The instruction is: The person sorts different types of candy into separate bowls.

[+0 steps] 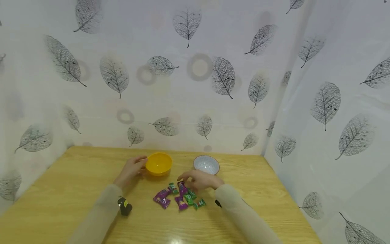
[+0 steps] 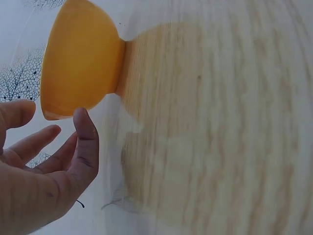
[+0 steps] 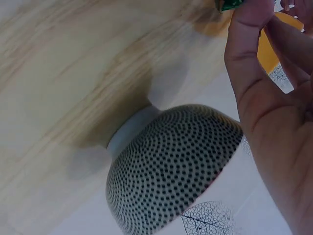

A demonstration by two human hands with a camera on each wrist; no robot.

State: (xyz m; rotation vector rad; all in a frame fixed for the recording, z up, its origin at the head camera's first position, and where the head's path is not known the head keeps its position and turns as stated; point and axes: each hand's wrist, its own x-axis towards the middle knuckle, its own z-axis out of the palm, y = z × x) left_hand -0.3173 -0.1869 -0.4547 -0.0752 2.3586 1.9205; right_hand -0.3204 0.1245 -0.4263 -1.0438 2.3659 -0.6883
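A glossy yellow bowl (image 1: 158, 164) stands at the back of the table. Beside it, my left hand (image 1: 134, 167) has its fingers loosely bent and spread, fingertips right at the bowl's side. In the left wrist view, one fingertip of the left hand (image 2: 63, 161) overlaps the yellow bowl (image 2: 83, 58) near its rim. My right hand (image 1: 199, 180) reaches over the candy pile, fingers spread above a purple-wrapped candy (image 1: 182, 187). Close to its thumb, a green-wrapped candy (image 3: 229, 4) shows in the right wrist view, whose top edge cuts off the fingertips.
Several purple (image 1: 162, 202) and green candies (image 1: 199, 203) lie loose on the wooden table (image 1: 170, 227). A pale bowl (image 1: 206, 164) with a dotted outside (image 3: 171, 161) stands behind the right hand. Leaf-patterned white sheeting (image 1: 195, 95) rises at the table's back and right.
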